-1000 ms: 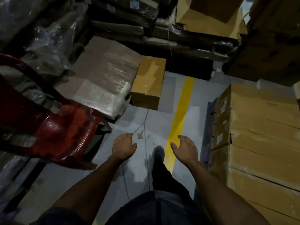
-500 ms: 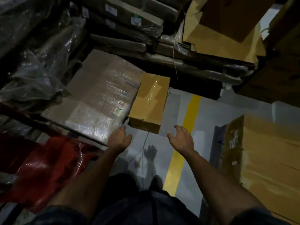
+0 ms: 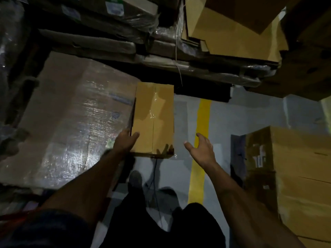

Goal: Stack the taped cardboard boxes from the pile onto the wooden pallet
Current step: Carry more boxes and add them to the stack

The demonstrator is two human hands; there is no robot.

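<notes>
On the floor beside the yellow line (image 3: 202,122), the taped box (image 3: 154,119) awaits pickup; the left hand (image 3: 124,142) clasps its near-left corner, the right hand (image 3: 202,149) hovers spread and empty, needing to close on the right side

The small cardboard box (image 3: 154,119) I am reaching for is lying flat on the grey floor, its long side running away from me, its brown top sealed down the middle with a strip of glossy clear tape. Its left edge is sitting right against a big plastic-wrapped carton (image 3: 71,119), and the yellow floor line (image 3: 201,138) is running just to its right. More brown boxes (image 3: 293,176) are sitting stacked at my right, their sides facing me, well apart from it.
</notes>
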